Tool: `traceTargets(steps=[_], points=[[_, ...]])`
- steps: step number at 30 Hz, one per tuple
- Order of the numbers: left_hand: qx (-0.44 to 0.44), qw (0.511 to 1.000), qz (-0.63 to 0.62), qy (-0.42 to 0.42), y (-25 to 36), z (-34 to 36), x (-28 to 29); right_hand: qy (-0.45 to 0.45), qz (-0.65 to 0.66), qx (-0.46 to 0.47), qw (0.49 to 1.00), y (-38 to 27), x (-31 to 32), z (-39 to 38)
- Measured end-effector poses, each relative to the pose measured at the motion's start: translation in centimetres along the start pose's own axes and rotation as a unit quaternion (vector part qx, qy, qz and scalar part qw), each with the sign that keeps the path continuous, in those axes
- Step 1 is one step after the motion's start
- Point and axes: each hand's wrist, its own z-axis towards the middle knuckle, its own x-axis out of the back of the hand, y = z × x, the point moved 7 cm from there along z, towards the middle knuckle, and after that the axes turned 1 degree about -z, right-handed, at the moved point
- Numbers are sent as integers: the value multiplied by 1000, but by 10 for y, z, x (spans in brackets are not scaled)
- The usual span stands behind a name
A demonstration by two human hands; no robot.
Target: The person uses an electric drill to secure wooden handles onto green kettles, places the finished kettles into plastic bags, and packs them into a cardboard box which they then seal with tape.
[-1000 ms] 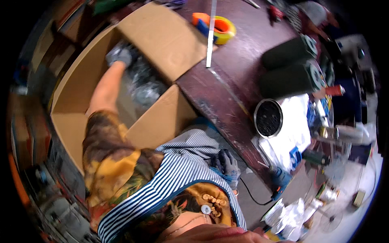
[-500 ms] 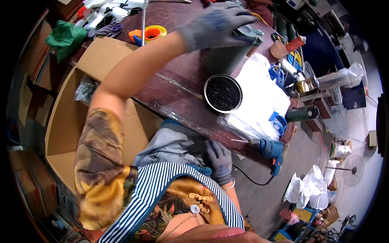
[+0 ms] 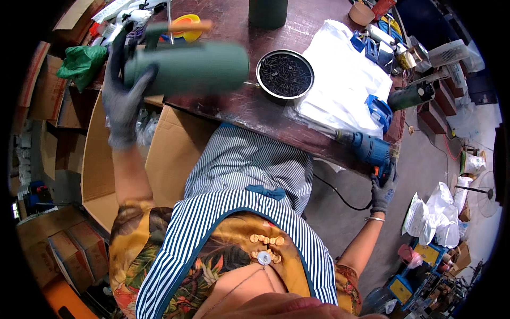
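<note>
My left hand, in a grey knit glove, is closed round one end of a dark green cylindrical flask. The flask lies sideways in the air above the cardboard box and the table's left part, smeared by motion; a brownish bar shows along its upper side. At the table's right front corner, my gloved right hand grips the handle end of a blue power drill, whose bit points left. Between the hands, a round tin full of small dark screws stands on the table.
White sheets cover the table's right side, with blue tools on them. Another green flask stands at the far side. An open cardboard box sits by the near left edge. The drill's black cord hangs below the table.
My left hand has swung from the far middle of the table to the left, carrying the green flask, now tipped sideways. My right hand has gone from beside my apron to the drill's handle.
</note>
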Motion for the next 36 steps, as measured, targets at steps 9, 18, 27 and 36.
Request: traceTargets(steps=[9, 18, 27, 36], points=[[275, 932, -196, -129, -146, -193, -100, -19, 107, -18, 994, -55, -1, -22], [-90, 907, 367, -188, -56, -118, -110, 57, 198, -52, 977, -87, -22, -49], [-189, 872, 266, -364, -68, -47, -269, 1, 125, -17, 992, -91, -24, -53], [-227, 819, 329, -412, -73, -47, -288, 30, 147, -18, 989, -92, -19, -49]])
